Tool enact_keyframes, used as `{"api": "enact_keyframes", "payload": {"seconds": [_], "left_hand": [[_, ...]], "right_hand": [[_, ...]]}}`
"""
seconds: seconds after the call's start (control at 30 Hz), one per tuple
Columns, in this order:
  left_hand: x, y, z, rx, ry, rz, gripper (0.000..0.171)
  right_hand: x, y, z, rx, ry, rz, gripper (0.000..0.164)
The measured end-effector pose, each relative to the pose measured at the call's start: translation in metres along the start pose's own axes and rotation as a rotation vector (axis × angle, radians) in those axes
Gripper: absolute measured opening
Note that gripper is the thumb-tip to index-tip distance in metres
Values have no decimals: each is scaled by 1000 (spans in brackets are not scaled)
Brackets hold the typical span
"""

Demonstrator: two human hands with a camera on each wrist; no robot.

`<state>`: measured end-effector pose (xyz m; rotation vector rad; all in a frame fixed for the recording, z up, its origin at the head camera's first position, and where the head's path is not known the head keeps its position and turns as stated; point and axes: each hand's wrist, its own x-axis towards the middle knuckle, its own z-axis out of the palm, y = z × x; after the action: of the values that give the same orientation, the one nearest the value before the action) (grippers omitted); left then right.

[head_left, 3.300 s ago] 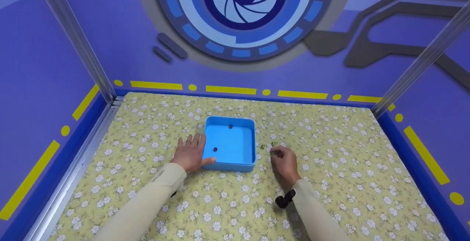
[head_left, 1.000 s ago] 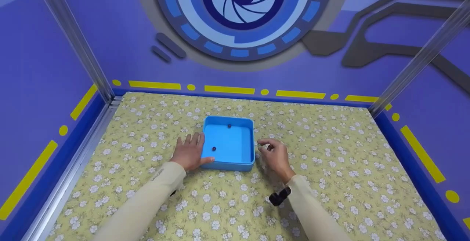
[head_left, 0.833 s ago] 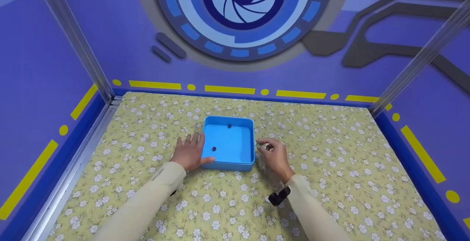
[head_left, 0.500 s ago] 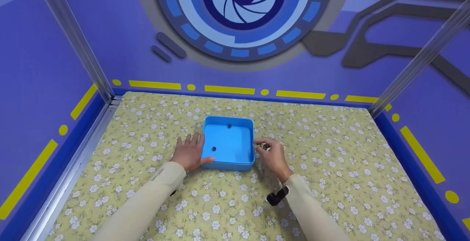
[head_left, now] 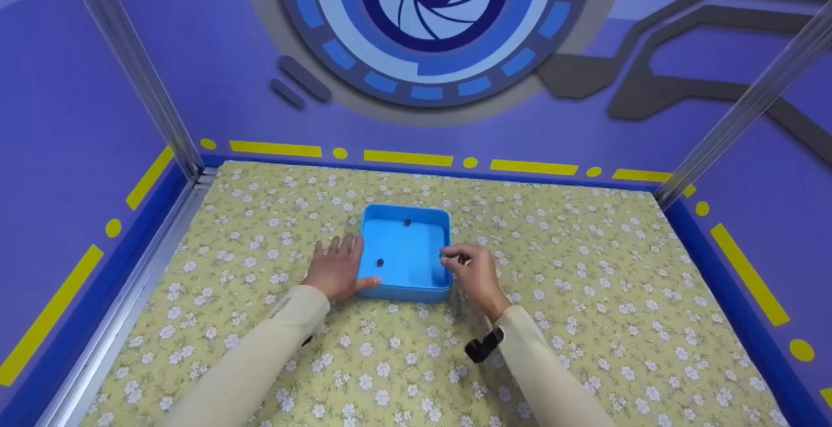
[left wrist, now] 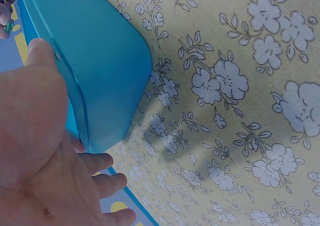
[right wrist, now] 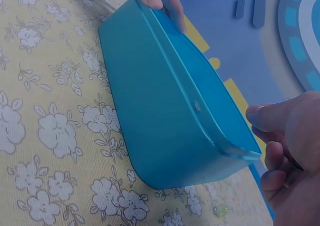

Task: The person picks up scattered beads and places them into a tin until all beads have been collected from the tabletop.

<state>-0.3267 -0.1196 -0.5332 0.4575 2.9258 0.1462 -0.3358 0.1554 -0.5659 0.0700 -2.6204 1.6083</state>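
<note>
A square blue box (head_left: 406, 289), open at the top, stands on the flowered cloth. Two small dark red balls are inside: one ball (head_left: 380, 262) near the left front, another ball (head_left: 407, 222) by the back wall. My left hand (head_left: 334, 273) lies against the box's left side, fingers straight, thumb over the front left corner. At the right rim, my right hand (head_left: 476, 276) pinches a small green glass marble (left wrist: 9, 25) between thumb and forefinger; its other fingers are curled. A second green marble (right wrist: 220, 210) lies on the cloth beside the box in the right wrist view.
The yellow flowered cloth (head_left: 273, 362) covers the table. Blue-purple printed panels (head_left: 552, 128) rise behind and at both sides, with metal posts at the corners. A black wrist camera (head_left: 484, 346) sits under my right wrist.
My right hand has gone from the cloth right of the box, where green marbles lay, leftward to the box's right rim. The left hand, box and red balls stay put.
</note>
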Motion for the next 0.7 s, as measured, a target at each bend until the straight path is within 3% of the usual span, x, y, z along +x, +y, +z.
{"api": "enact_keyframes", "payload": {"seconds": [0.53,0.7], "left_hand": [[1,0,2,8,-5,-5,95],[1,0,2,5,-4,-12,95]], "right_hand": [[2,-6,7,-58,10,29,15],[2,-5,7,-122,61,3,12]]}}
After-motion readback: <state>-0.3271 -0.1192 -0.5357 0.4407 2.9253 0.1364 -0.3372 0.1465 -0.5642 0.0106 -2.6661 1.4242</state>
